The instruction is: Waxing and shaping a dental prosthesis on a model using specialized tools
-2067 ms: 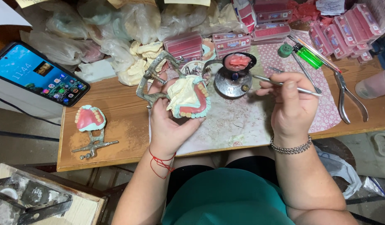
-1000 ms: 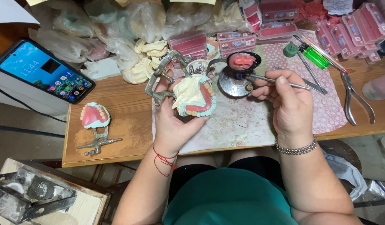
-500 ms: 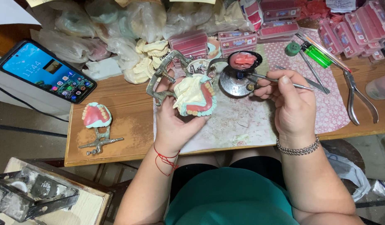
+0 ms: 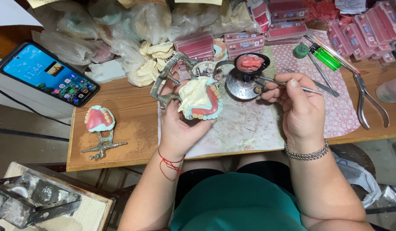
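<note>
Head camera, looking straight down at a cluttered wooden workbench (image 4: 133, 124). At centre frame, the left hand (image 4: 177, 124) is cupping a cream plaster dental model with pink wax gums and a row of small teeth (image 4: 201, 99), mounted in a grey metal hinged frame (image 4: 166, 81). Its fingers are curled up around the underside, thumb lying along the near edge, wrist bent back so the teeth are facing the wearer; a red thread is looped round that wrist.

Just right of centre, the right hand (image 4: 300, 109) is pinching a thin metal wax-carving tool (image 4: 288, 85) between thumb and forefingers, the other fingers folded in, a silver chain bracelet at the wrist. The tool's tip is reaching left to a small round metal burner holding a dish of pink wax (image 4: 245, 75) — whether the tip is touching the wax, I cannot tell.

Judging from this, the step would go best by taking only a little wax, keeping the model steady and close, and resting the working hand for control.

At left of the frame, a second pink denture on a metal stand (image 4: 99, 124) is sitting apart; at upper left, a lit smartphone (image 4: 48, 73). At right, a green lighter (image 4: 326, 57) and steel pliers (image 4: 365, 98) are lying on a pink patterned cloth (image 4: 339, 111).
</note>
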